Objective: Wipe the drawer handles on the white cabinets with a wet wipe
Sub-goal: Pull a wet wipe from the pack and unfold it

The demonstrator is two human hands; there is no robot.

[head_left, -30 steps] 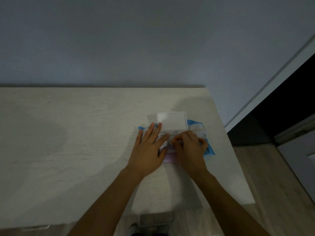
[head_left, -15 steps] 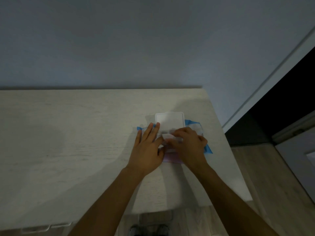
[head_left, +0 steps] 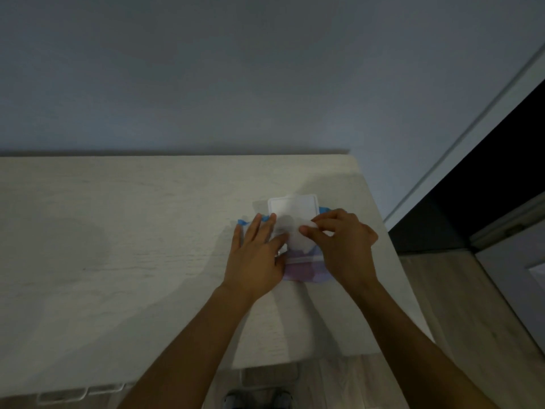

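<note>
Head view, looking down: pale wood-grain cabinet top [head_left: 118, 246] ran from the left edge of the frame to a right edge short of the doorway; its back edge met a grey wall [head_left: 236, 69]. A wipe pack [head_left: 303, 270], blue and purple, lay flat on the top near the right edge, about midway between back and front edges; its white flip lid [head_left: 292, 205] stood open, tipped toward the back edge. Left hand [head_left: 256, 255] lay palm down on the left part of the pack, fingers straight and slightly spread, pressing it flat, gripping nothing. Right hand [head_left: 343, 246] was over the right part of the pack, fingers curled, thumb and forefinger pinching a white wet wipe [head_left: 295, 234]; the wipe was bunched just above the pack opening, between the two hands and in front of the lid; whether its lower end sat inside the pack could not be told. Both forearms came in from the bottom of the frame. A drawer handle [head_left: 63, 394] showed blurred below the front edge of the top, toward the front left corner, well apart from both hands and from the wipe. Dark doorway [head_left: 501, 172] at right; wood floor [head_left: 472, 305] beside the right edge; shoes [head_left: 256, 398] at the bottom, dim.
</note>
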